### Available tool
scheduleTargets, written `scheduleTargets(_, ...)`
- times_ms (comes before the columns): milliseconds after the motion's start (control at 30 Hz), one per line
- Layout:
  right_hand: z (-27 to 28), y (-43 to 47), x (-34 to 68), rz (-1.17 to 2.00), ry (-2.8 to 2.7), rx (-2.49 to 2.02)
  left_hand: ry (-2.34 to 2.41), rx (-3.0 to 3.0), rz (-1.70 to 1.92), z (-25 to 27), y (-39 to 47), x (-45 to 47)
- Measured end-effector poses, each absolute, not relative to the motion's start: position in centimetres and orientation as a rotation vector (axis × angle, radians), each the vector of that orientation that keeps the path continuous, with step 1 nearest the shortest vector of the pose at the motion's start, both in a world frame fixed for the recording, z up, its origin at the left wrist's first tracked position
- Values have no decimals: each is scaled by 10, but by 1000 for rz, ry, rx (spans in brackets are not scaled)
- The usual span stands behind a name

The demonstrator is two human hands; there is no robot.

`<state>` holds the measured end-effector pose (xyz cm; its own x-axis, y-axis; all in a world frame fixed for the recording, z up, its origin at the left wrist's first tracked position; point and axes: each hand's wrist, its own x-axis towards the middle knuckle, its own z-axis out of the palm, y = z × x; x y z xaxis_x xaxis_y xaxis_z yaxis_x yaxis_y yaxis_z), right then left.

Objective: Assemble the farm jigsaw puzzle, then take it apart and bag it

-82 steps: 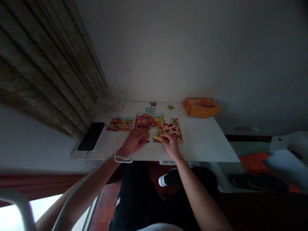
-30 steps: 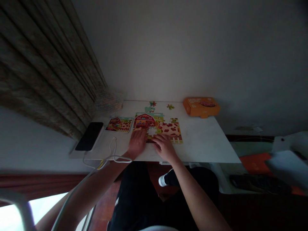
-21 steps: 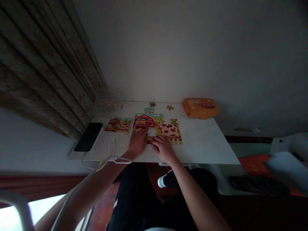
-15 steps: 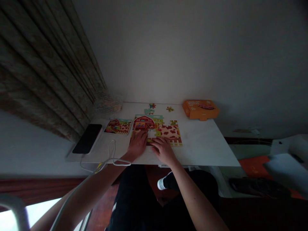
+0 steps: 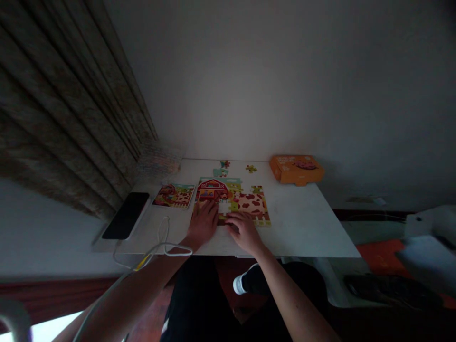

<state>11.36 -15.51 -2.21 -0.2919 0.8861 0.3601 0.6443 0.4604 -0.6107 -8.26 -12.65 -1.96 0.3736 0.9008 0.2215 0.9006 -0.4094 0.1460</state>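
A partly assembled farm jigsaw puzzle (image 5: 251, 203) lies on the white table, showing a red barn and a spotted cow. A gap shows between barn and cow. My left hand (image 5: 204, 222) rests flat over the puzzle's lower left, fingers stretched out. My right hand (image 5: 244, 232) touches the lower edge right of the gap, its fingers slightly bent and the thumb apart from them. I see no loose piece in either hand. Behind the puzzle lie loose puzzle pieces (image 5: 220, 173), and a yellow-green puzzle piece (image 5: 251, 168) lies to their right.
Left of the puzzle lies a reference picture card (image 5: 174, 196). A phone (image 5: 126, 215) with a white cable (image 5: 167, 244) lies at the table's left edge. Clear plastic packaging (image 5: 158, 160) stands at the back left, an orange box (image 5: 297, 169) at the back right. The wall closes off the back.
The view has tilted up slightly, so the table sits lower in the picture. My right hand's fingers have bent a little more at the puzzle's lower edge. My left hand stays on the puzzle.
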Motion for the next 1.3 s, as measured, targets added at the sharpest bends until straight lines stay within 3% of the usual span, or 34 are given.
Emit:
scheduleTargets(300,-15,-75,166,256,-2186,-1701,1724,2615,367,-22,-122,-81)
scheduleTargets(400,-13,-44,180,328,-2307,-1819,1735,2607,328,-20,-119,-77)
scheduleTargets(600,-5,13,200,438,-2314,-1715,1806,2536,331,-10,-98,-67)
scheduleTargets(833,-28,36,228,727,-1819,-1539,1840,2348,631,6,-15,-52)
scheduleTargets(1067,-35,36,236,598,-1667,-1584,2128,2007,648,5,80,-4)
scheduleTargets(1300,-32,35,235,519,-1769,-1571,2229,2013,545,-8,117,16)
